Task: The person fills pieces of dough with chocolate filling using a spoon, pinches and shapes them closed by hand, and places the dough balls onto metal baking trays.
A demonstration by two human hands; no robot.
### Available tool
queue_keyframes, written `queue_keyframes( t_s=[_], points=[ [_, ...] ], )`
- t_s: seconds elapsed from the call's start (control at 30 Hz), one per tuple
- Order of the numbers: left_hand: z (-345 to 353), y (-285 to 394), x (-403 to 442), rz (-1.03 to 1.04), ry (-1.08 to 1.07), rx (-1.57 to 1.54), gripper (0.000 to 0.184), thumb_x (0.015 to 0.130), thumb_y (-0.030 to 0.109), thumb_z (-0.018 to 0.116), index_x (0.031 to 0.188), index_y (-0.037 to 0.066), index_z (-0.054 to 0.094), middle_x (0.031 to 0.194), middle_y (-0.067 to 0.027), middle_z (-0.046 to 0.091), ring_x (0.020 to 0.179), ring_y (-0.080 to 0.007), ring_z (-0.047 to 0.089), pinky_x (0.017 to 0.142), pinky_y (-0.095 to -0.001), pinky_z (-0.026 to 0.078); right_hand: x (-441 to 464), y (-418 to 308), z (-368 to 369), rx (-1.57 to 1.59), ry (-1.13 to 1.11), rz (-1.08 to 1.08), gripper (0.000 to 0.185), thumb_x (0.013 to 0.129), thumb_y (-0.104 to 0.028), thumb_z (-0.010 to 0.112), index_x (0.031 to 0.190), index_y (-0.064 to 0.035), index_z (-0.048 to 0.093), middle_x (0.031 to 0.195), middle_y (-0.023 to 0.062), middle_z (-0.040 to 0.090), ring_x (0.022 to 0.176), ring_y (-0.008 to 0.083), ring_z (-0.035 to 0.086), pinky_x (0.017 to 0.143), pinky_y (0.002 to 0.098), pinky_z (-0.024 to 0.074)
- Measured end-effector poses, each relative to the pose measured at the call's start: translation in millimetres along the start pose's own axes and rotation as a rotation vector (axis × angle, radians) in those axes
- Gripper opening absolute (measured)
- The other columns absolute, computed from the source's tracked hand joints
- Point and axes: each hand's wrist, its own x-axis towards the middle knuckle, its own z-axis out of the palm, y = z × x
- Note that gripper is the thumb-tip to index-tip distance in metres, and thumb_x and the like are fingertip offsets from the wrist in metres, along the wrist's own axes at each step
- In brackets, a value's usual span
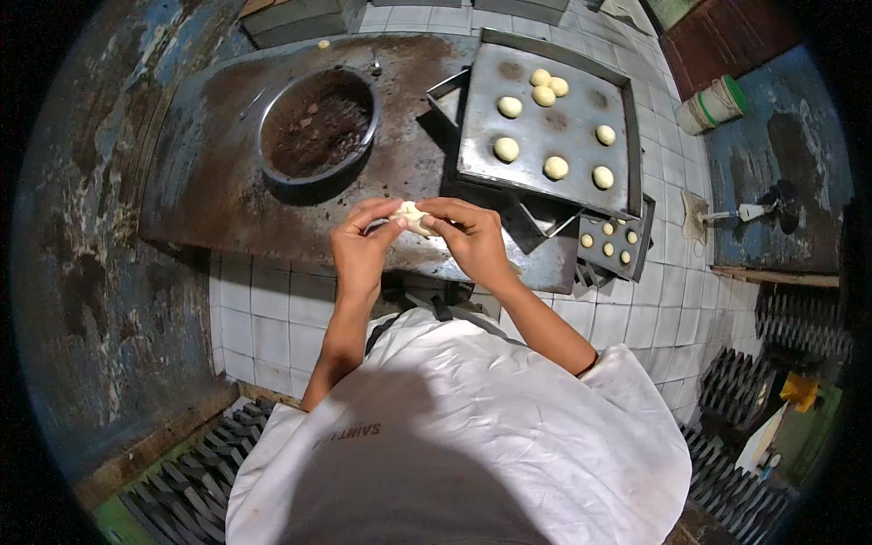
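Between my two hands is a small piece of pale dough [412, 218], pinched at both sides above the table's front edge. My left hand [365, 238] grips its left side with thumb and fingers. On the other side, my right hand [468, 234] pinches it the same way. A metal bowl [263, 150] with a dark brown crumbly filling [318, 132] stands on the table just beyond my left hand. To the right, a large metal baking tray [581, 104] carries several round dough balls [556, 167], three of them clustered near its far side.
The stained worktable [213, 136] spreads under the bowl. A second tray [647, 227] with smaller dough balls sits lower at the right. A bit of dough [323, 44] and a spoon [376, 68] lie at the back. A white bucket [718, 107] stands far right.
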Motion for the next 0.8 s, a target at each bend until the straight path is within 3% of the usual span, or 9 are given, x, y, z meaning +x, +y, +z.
queue_keyframes(
  t_s=[0.03, 0.17, 0.3, 0.33, 0.37, 0.47, 0.57, 0.67, 0.8],
  points=[
    [-6.4, -1.4, 1.5, 0.118, 0.12, 0.036, 0.03, 0.084, -0.01, 0.073, 0.113, -0.004, 0.074, 0.111, -0.0065, 0.07, 0.101, -0.0156, 0.066, 0.089, -0.0258, 0.052, 3.2, -7.8, 8.2, 0.078, -0.049, 0.15, 0.022, 0.09, -0.008, 0.072, 0.111, -0.0025, 0.075, 0.111, 0.0148, 0.074, 0.096, 0.027, 0.073, 0.086, 0.0337, 0.0561],
    [-26.2, -1.3, 10.5, 0.053, 0.337, -0.393, 0.039, 0.088, -0.005, 0.073, 0.126, -0.006, 0.066, 0.114, -0.0128, 0.072, 0.1, -0.0156, 0.067, 0.09, -0.0275, 0.052, 12.4, -30.2, 54.8, -0.156, -0.045, -0.15, 0.029, 0.086, -0.001, 0.072, 0.114, -0.0011, 0.071, 0.113, 0.0177, 0.073, 0.098, 0.0348, 0.071, 0.086, 0.0368, 0.0561],
    [-48.3, 19.5, 12.2, 0.108, 0.075, -0.594, 0.038, 0.103, 0.013, 0.059, 0.135, -0.008, 0.058, 0.12, -0.019, 0.07, 0.107, -0.0199, 0.066, 0.1, -0.0338, 0.049, 26.0, -41.4, 76.7, -0.31, -0.033, -0.172, 0.023, 0.082, -0.004, 0.075, 0.105, -0.0019, 0.071, 0.109, 0.0186, 0.071, 0.096, 0.0341, 0.071, 0.083, 0.0379, 0.0565],
    [-58.1, 19.7, 12.6, 0.174, -0.047, -0.558, 0.04, 0.105, 0.016, 0.053, 0.137, -0.007, 0.056, 0.127, -0.0199, 0.067, 0.117, -0.0228, 0.063, 0.107, -0.0373, 0.044, 34.2, -45.8, 80.4, -0.411, 0.041, -0.247, 0.021, 0.08, -0.007, 0.078, 0.099, -0.0024, 0.071, 0.099, 0.0169, 0.069, 0.086, 0.0325, 0.069, 0.075, 0.0363, 0.0561],
    [-63.5, 23.1, 11.7, 0.175, -0.052, -0.562, 0.04, 0.105, 0.016, 0.053, 0.137, -0.007, 0.056, 0.127, -0.0199, 0.067, 0.117, -0.0228, 0.063, 0.107, -0.0373, 0.044, 39.7, -51.4, 82.4, -0.331, 0.124, -0.314, 0.02, 0.08, -0.01, 0.081, 0.094, -0.0007, 0.071, 0.089, 0.014, 0.067, 0.079, 0.0268, 0.067, 0.069, 0.0348, 0.0537],
    [-68.9, 35.7, 6.6, 0.296, -0.266, -0.551, 0.045, 0.101, 0.01, 0.057, 0.142, -0.007, 0.051, 0.141, -0.0217, 0.059, 0.132, -0.025, 0.055, 0.114, -0.0382, 0.038, 43.7, -68.3, 105.1, 0.082, 0.224, -0.018, 0.018, 0.082, -0.01, 0.08, 0.092, 0.0012, 0.071, 0.091, 0.0126, 0.067, 0.079, 0.0215, 0.066, 0.068, 0.0331, 0.0514],
    [-77.6, 20.3, 18.1, 0.263, -0.164, -0.595, 0.045, 0.099, 0.004, 0.059, 0.142, -0.007, 0.051, 0.139, -0.0222, 0.06, 0.129, -0.0239, 0.057, 0.112, -0.0361, 0.041, 38.6, -61.2, 109.8, -0.04, 0.12, -0.046, 0.023, 0.083, -0.007, 0.079, 0.102, 0.0019, 0.072, 0.097, 0.0118, 0.067, 0.084, 0.0182, 0.066, 0.072, 0.0323, 0.0522],
    [-90.4, 29.5, 26.1, 0.136, -0.076, -0.701, 0.041, 0.097, 0.002, 0.064, 0.136, -0.007, 0.055, 0.13, -0.0205, 0.066, 0.118, -0.0208, 0.064, 0.102, -0.0329, 0.05, 29.6, -94.4, 133.7, -0.137, 0.161, -0.147, 0.04, 0.082, -0.001, 0.076, 0.121, -0.0068, 0.072, 0.091, 0.0117, 0.068, 0.076, 0.0212, 0.065, 0.072, 0.0327, 0.0526],
    [-98.3, 34.9, 30.3, 0.184, -0.069, -0.644, 0.033, 0.098, 0.008, 0.066, 0.127, -0.006, 0.061, 0.118, -0.0182, 0.071, 0.107, -0.0186, 0.068, 0.094, -0.0308, 0.054, 21.8, -85.2, 144.8, -0.422, 0.179, -0.148, 0.038, 0.081, -0.003, 0.075, 0.118, -0.0098, 0.074, 0.089, 0.0134, 0.065, 0.075, 0.028, 0.066, 0.07, 0.0346, 0.0529]
  ],
)
